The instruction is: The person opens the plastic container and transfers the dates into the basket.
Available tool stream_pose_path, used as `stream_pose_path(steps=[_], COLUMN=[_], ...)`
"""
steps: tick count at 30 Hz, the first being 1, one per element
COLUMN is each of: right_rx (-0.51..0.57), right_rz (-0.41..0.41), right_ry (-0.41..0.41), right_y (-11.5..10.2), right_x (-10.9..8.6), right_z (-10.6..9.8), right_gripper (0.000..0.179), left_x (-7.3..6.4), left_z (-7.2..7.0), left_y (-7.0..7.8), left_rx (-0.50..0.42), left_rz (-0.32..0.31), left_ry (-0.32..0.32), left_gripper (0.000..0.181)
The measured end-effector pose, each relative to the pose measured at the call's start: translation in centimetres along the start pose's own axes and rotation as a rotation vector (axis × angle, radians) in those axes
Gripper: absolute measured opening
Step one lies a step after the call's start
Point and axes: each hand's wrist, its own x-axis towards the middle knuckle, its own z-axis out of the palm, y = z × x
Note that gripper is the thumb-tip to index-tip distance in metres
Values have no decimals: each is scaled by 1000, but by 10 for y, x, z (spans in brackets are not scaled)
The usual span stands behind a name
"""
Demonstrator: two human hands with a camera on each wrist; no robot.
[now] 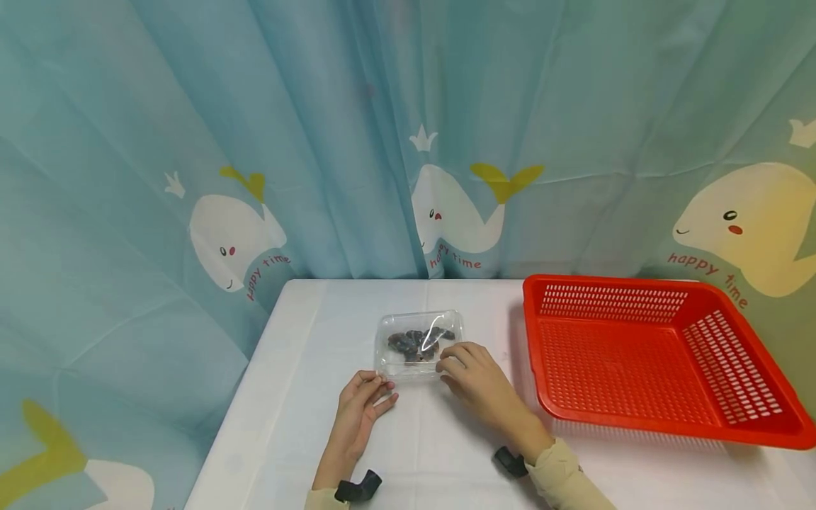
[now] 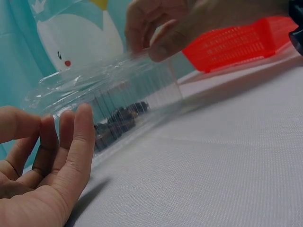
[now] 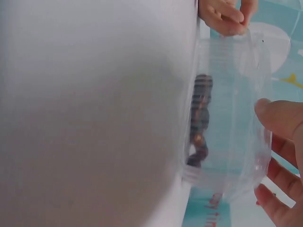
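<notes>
A clear plastic clamshell box [image 1: 417, 322] sits on the white table with its lid down, though I cannot tell if it is latched. Several dark, glossy brown lumps [image 1: 414, 344] lie inside; their kind is unclear. At the box's front left corner, my left hand [image 1: 362, 404] pinches the rim between thumb and index finger, the other fingers spread below. My right hand [image 1: 478, 382] is at the front right corner, thumb and bent fingers on the lid's edge. The right wrist view shows that thumb [image 3: 272, 113] against the rim, with the fingers farther along the lid.
A red perforated plastic basket [image 1: 605, 368] stands on the right of the table, close to my right forearm. Behind the white table [image 1: 306, 340] hangs a blue curtain [image 1: 357, 142] printed with whales. Both wrists carry black straps with mounts.
</notes>
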Motion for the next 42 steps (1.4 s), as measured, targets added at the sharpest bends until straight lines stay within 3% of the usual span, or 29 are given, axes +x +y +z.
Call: stream_pose_path(steps=[15,25,42], right_rx=[83,88,3], right_rz=[11,-32,-70], right_ry=[39,26,30], right_y=[23,30,27], right_x=[-13,-15,-11], right_z=[-8,-9,-9], right_gripper=[36,28,29], left_x=[0,1,1], left_z=[-2,-2,-3], left_y=[-2,-2,-2], left_rx=[-14,-4,-4], left_rz=[11,0,17], left_ry=[-19,-14,-45], left_gripper=[9,7,11])
